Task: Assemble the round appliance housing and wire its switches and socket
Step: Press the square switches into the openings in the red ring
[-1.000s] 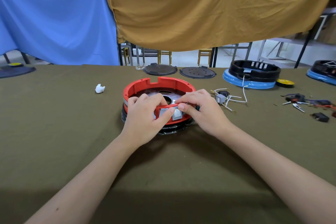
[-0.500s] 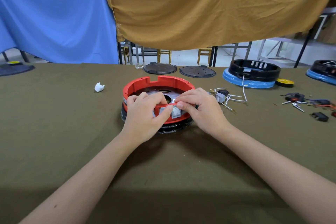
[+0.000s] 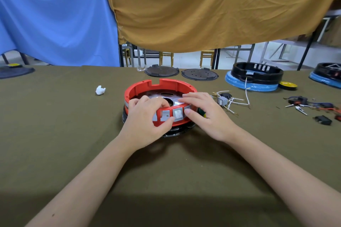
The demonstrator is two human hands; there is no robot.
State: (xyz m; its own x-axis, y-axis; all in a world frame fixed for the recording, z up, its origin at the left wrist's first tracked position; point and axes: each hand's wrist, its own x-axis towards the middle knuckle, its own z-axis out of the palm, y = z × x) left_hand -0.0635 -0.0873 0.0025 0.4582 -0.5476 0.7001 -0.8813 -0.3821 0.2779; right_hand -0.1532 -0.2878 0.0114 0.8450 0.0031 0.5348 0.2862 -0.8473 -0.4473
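A red round housing (image 3: 160, 84) sits on a black base (image 3: 177, 131) at the table's middle. A grey rocker switch (image 3: 178, 114) is seated in its near wall, next to an empty square cutout (image 3: 164, 115). My left hand (image 3: 145, 125) grips the near rim, fingers curled over the top and thumb on the wall below the cutout. My right hand (image 3: 208, 116) rests on the rim with fairly straight fingers, its thumb tip touching the wall just right of the switch. A black socket (image 3: 224, 95) and a grey part with white wires (image 3: 232, 102) lie to the right.
Two dark round plates (image 3: 161, 71) (image 3: 199, 74) lie at the back. A black-and-blue housing (image 3: 256, 77) and a yellow tape roll (image 3: 287, 85) stand back right. Loose connectors (image 3: 313, 105) and a black switch (image 3: 322, 120) lie far right. A white wad (image 3: 100, 90) lies left.
My right hand has let go of the grey switch, which now sits in the wall. Its fingers have straightened and spread over the rim. My left thumb has slid lower.
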